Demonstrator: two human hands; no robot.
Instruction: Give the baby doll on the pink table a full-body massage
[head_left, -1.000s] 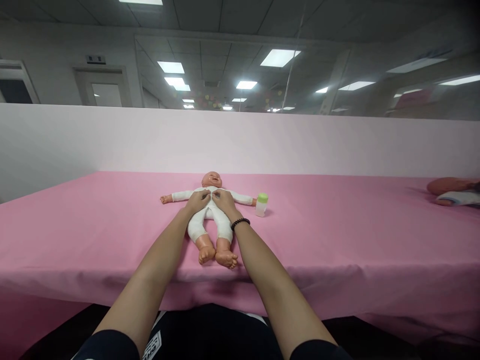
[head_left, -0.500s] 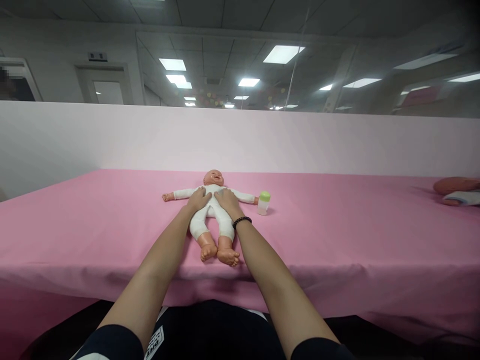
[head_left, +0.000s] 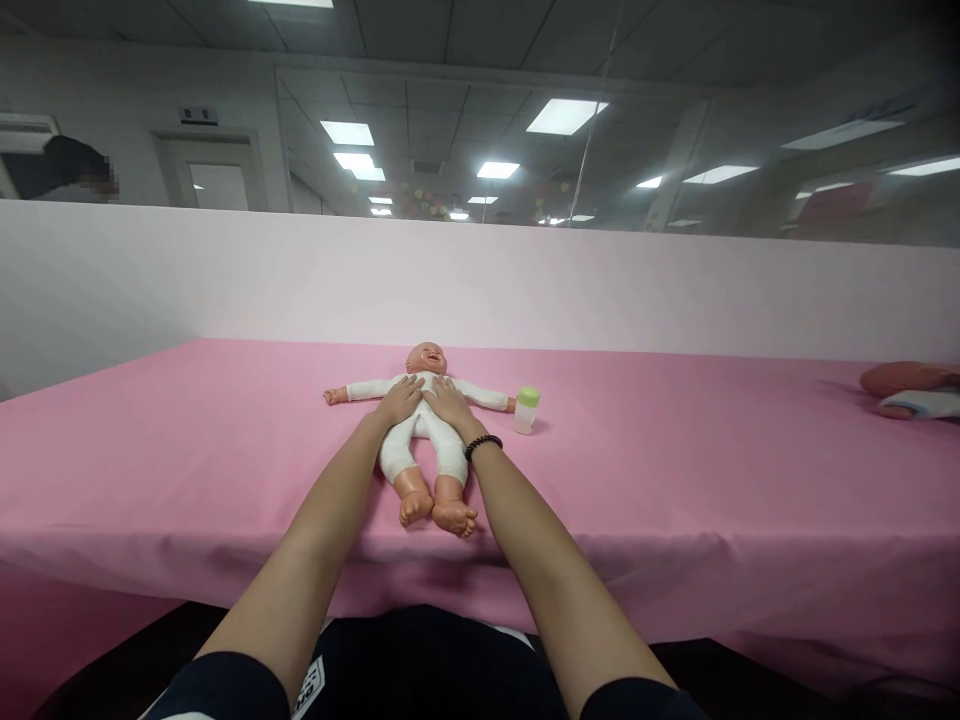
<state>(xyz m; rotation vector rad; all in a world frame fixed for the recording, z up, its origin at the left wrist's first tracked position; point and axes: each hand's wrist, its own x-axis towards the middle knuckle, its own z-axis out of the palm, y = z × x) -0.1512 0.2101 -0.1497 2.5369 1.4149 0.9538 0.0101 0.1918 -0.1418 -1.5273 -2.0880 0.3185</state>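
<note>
A baby doll (head_left: 424,428) with a white cloth body lies on its back, arms spread wide, feet toward me. My left hand (head_left: 403,399) rests flat on one side of its torso, fingers stretched out. On the other side of the torso lies my right hand (head_left: 450,402), also open and flat, with a dark beaded bracelet at the wrist. The two hands are close together at the thumbs and cover much of the doll's belly. A small clear bottle (head_left: 526,415) with a green cap stands upright beside the doll's hand on the right.
The doll lies on a pink-covered table (head_left: 675,450) with a white partition (head_left: 570,290) behind it. At the far right edge is a flesh-coloured object with whitish cloth (head_left: 911,388), partly cut off. Beyond the partition a person (head_left: 71,170) shows at the left.
My hands stay on the doll's torso, with the fingers shifted slightly inward. Behind the partition, the person at the left has come further into view.
</note>
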